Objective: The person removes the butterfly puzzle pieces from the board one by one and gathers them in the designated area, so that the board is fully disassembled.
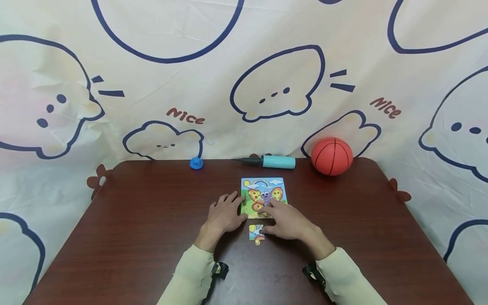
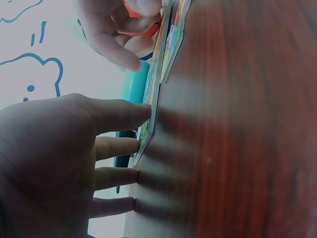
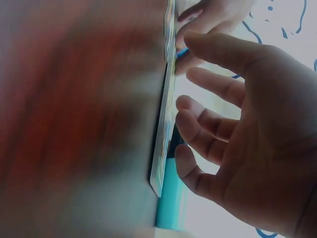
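A butterfly jigsaw puzzle lies flat on the table, with a blue sky and a rainbow along its far side. My left hand rests at its left edge, thumb and index fingertips on the edge and the other fingertips on the table. Over the puzzle's near right part hovers my right hand, its fingers loosely bent with nothing between them in the right wrist view. One loose puzzle piece with a sun and a rounded tab lies just in front of the puzzle, near my right thumb.
Along the far edge of the brown table are a small blue round object, a teal hand pump with a black nozzle, and a red ball. A patterned cloth hangs behind the table.
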The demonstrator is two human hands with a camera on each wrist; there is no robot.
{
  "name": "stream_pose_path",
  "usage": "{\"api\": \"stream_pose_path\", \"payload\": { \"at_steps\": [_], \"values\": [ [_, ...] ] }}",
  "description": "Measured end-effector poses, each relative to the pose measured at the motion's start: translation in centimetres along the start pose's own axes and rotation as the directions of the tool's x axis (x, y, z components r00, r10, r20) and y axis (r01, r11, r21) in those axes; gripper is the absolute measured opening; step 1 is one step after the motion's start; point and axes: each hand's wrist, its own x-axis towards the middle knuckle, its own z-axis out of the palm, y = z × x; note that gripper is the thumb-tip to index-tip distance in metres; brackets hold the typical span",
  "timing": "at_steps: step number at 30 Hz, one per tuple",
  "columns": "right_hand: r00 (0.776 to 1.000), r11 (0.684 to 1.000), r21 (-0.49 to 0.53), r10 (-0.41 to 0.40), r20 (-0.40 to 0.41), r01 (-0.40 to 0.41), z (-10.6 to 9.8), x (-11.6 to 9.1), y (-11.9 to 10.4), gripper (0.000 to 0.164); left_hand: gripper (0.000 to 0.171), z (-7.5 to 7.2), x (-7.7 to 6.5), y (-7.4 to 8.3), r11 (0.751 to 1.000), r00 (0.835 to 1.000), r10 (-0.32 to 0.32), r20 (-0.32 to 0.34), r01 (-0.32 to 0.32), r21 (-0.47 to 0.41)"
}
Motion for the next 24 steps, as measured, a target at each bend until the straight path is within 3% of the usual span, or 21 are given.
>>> {"api": "stream_pose_path", "payload": {
  "at_steps": [5, 14, 24],
  "values": [
    [0.998, 0.999, 0.004, 0.041, -0.05, -0.041, -0.4, 0.5, 1.0, 0.047, 0.058, 0.1, -0.2, 0.3, 1.0, 1.0, 0.006, 0.006, -0.006, 0.005],
    [0.99, 0.991, 0.019, 0.132, -0.044, -0.131, -0.5, 1.7, 2.2, 0.041, 0.057, 0.3, -0.4, 0.3, 1.0, 1.0, -0.003, 0.015, 0.003, 0.005],
    [0.986, 0.987, -0.047, 0.153, -0.06, -0.155, -1.1, 3.8, 3.2, 0.048, 0.056, 0.1, -0.4, 0.2, 1.0, 1.0, 0.007, 0.004, -0.007, 0.02]
  ]
}}
